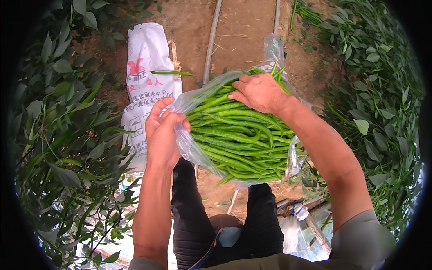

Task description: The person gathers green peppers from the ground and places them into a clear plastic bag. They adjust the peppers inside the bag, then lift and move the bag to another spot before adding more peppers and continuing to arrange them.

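A clear plastic bag [199,153] full of long green chili peppers [233,135] lies open before my knees, the peppers mostly side by side. My left hand [165,126] grips the bag's left edge between thumb and fingers. On the upper part of the pile rests my right hand [258,91], fingers curled down over peppers near the bag's far edge; whether it grips any is hidden. Some pepper tips stick up just beyond its knuckles. The bag's twisted end [273,47] stretches away from me over the soil.
A white printed sack [146,57] lies at the left with a single pepper [172,72] across it. Leafy plants [57,135] border both sides. Pipes [212,40] run along the soil. More green peppers [308,15] lie at the upper right. Sticks and plastic sheeting [292,236] are at the lower right.
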The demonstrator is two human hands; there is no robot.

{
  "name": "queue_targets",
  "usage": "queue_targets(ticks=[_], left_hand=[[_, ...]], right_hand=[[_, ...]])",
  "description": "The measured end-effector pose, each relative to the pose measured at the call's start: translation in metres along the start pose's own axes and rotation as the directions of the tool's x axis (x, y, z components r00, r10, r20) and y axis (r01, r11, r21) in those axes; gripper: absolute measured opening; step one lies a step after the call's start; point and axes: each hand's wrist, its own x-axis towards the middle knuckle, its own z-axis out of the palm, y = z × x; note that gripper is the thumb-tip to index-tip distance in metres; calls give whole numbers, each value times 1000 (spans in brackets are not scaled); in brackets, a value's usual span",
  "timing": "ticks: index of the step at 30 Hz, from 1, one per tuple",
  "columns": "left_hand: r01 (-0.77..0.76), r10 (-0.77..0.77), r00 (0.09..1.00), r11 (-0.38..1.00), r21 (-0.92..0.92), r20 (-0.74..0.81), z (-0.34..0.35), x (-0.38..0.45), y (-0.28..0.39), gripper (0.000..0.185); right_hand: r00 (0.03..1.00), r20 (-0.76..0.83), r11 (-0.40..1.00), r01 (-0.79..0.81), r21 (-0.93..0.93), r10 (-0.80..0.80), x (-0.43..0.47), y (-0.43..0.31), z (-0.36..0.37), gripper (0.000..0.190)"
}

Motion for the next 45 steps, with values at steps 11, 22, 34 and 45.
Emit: queue_targets(ticks=[11,22,34,45], left_hand=[[9,-7,999,999,-47,49,-2,-13,-1,44],[-5,10,996,998,-64,88,7,-17,-1,46],[-60,60,995,998,-4,77,0,-19,-4,47],[236,-268,952,951,201,150,42,-74,15,33]], right_hand=[[942,61,899,-333,286,329,-6,12,-55,45],[858,143,791,-510,337,492,8,22,-31,44],[973,-177,974,-112,196,148,3,-9,6,59],[988,-89,983,-137,-126,126,-32,-63,64,105]])
